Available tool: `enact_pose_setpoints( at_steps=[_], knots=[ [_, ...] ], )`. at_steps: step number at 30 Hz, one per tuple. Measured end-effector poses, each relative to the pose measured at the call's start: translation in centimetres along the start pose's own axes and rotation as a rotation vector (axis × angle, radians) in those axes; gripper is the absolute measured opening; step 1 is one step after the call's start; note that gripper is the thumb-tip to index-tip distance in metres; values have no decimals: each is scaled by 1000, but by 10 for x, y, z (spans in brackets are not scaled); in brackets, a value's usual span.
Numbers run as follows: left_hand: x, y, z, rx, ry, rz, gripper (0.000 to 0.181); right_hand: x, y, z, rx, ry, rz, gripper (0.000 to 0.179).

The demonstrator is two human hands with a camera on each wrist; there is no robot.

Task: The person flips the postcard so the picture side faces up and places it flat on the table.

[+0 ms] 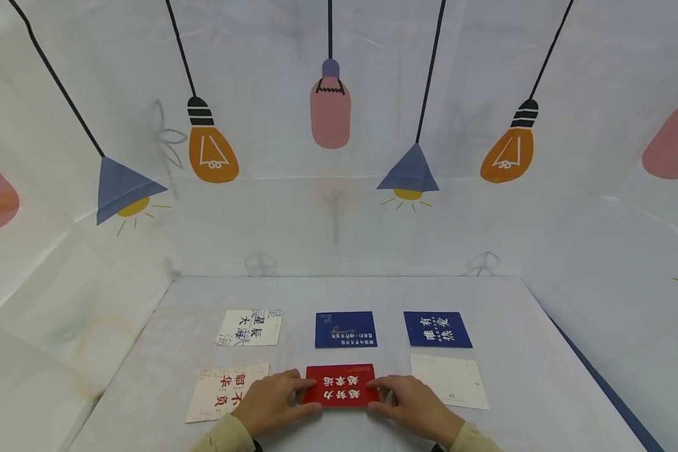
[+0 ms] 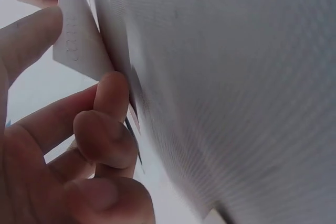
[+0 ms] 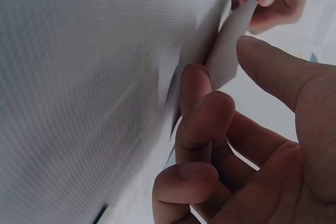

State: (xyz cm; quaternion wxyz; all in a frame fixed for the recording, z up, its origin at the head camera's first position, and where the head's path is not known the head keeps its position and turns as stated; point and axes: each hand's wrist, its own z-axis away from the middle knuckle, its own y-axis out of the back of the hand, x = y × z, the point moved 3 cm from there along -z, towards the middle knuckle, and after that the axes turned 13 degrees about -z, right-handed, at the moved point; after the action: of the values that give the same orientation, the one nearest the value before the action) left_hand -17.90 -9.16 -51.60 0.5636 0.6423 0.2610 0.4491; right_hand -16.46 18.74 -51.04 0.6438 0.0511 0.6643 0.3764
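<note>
A red card point(image 1: 341, 394) with white Chinese characters lies between my two hands at the near middle of the table. My left hand point(image 1: 277, 403) pinches its left edge with thumb and forefinger. At the opposite edge, my right hand point(image 1: 415, 407) holds it the same way. The wrist views show the card's pale underside point(image 2: 79, 38), slanted up from the white table surface. My other fingers are bent, their tips low by the table. A cream card with red characters point(image 1: 217, 390) is just left of my left hand, partly covered by it.
Behind the red card lie a white card with blue characters point(image 1: 254, 328), a dark blue card point(image 1: 346, 339) and another dark blue card point(image 1: 418, 323). A cream card point(image 1: 449, 381) sits beyond my right hand. White sheet walls point(image 1: 339, 226) printed with lamps enclose the table point(image 1: 169, 342).
</note>
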Motion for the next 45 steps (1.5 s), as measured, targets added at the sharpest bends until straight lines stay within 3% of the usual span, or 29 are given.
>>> enact_pose_setpoints(
  at_steps=[6, 19, 27, 36, 45],
  knots=[
    [1, 0, -1, -24, -8, 22, 63, 2, -2, -1, -19, -22, 5, 43],
    [5, 6, -2, 38, -35, -33, 42, -1, -2, 1, -11, -31, 47, 42],
    [4, 9, -6, 93, -52, -21, 27, -4, 7, 4, 53, 61, 32, 34],
    [16, 10, -22, 117, -62, -69, 42, -1, 21, 4, 122, 51, 66, 36],
    [34, 7, -47, 138, -97, -50, 48, 2, 34, 10, 172, 17, 117, 41]
  ],
)
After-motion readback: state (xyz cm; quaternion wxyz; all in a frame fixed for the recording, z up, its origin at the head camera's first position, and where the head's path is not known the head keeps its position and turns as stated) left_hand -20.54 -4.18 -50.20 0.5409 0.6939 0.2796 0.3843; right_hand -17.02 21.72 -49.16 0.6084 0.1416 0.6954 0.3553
